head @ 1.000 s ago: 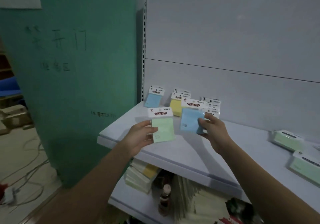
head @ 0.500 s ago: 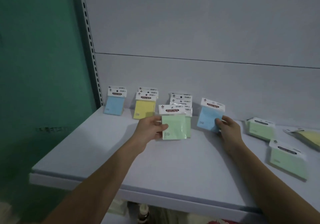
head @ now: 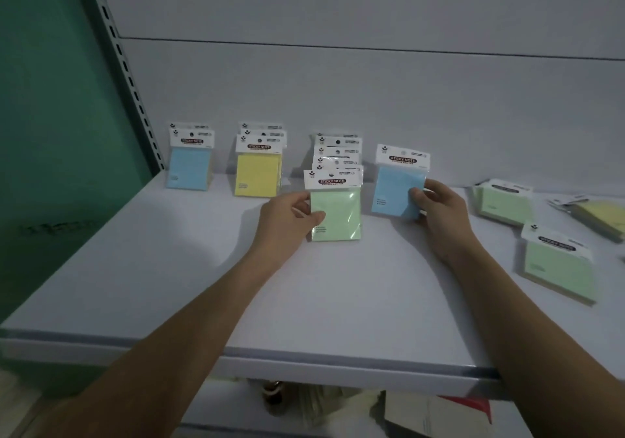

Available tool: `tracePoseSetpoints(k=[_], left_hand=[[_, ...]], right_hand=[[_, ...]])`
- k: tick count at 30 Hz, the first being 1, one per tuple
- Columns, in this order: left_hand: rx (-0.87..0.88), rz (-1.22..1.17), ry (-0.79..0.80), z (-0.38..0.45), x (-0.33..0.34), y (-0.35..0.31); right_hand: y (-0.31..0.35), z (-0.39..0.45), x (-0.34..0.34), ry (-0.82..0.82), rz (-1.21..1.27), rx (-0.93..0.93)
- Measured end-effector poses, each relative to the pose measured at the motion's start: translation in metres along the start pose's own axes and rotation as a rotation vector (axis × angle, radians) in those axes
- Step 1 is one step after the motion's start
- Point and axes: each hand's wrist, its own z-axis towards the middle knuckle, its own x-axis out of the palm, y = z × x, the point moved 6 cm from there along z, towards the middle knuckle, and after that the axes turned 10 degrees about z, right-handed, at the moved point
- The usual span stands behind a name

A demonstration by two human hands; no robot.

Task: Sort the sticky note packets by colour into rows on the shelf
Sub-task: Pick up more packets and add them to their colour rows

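Observation:
My left hand (head: 287,214) grips a green sticky note packet (head: 336,212) by its left edge, upright at the front of a green row (head: 338,153) standing against the back panel. My right hand (head: 439,211) holds a blue packet (head: 395,187) by its lower right corner, upright just right of the green row. Further left along the back stand a blue row (head: 189,163) and a yellow row (head: 258,170). Loose green packets (head: 504,204) (head: 559,265) and a yellow packet (head: 598,217) lie flat on the right of the grey shelf (head: 169,285).
A slotted upright (head: 125,72) and a green wall (head: 50,99) bound the shelf on the left. The grey back panel (head: 338,82) rises behind the rows. Below the shelf's front edge (head: 338,370), a lower shelf holds papers (head: 433,417) and a bottle (head: 274,393).
The view has moved closer and rightward over the shelf. Both hands carried their packets forward and down to the shelf; the green one now stands at the front of the green row.

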Motion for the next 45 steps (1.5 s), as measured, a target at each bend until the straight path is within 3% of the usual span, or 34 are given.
tracePoseSetpoints(k=[9, 14, 21, 26, 30, 32, 36, 45], left_hand=[[-0.057, 0.062, -0.016, 0.003, 0.004, 0.002], [-0.030, 0.131, -0.026, 0.009, -0.050, 0.023], [0.045, 0.499, 0.066, -0.001, -0.160, 0.092], [0.101, 0.812, 0.268, -0.031, -0.187, 0.138], [0.183, 0.814, 0.229, -0.034, -0.188, 0.146], [0.211, 0.822, 0.211, -0.033, -0.187, 0.145], [0.229, 0.801, 0.218, -0.032, -0.186, 0.146], [0.233, 0.776, 0.157, -0.028, -0.181, 0.150]], right_hand=[[0.006, -0.003, -0.002, -0.051, 0.036, -0.059], [0.036, -0.023, 0.025, -0.145, 0.053, -0.159], [0.056, -0.046, 0.161, 0.026, 0.036, -0.180], [0.004, -0.067, 0.294, 0.188, 0.016, -0.043], [-0.047, -0.071, 0.350, 0.154, -0.045, 0.101], [-0.061, -0.067, 0.358, 0.076, -0.140, 0.063], [-0.060, -0.067, 0.368, -0.058, -0.616, -0.186], [-0.071, -0.058, 0.383, -0.111, -0.947, -0.392]])
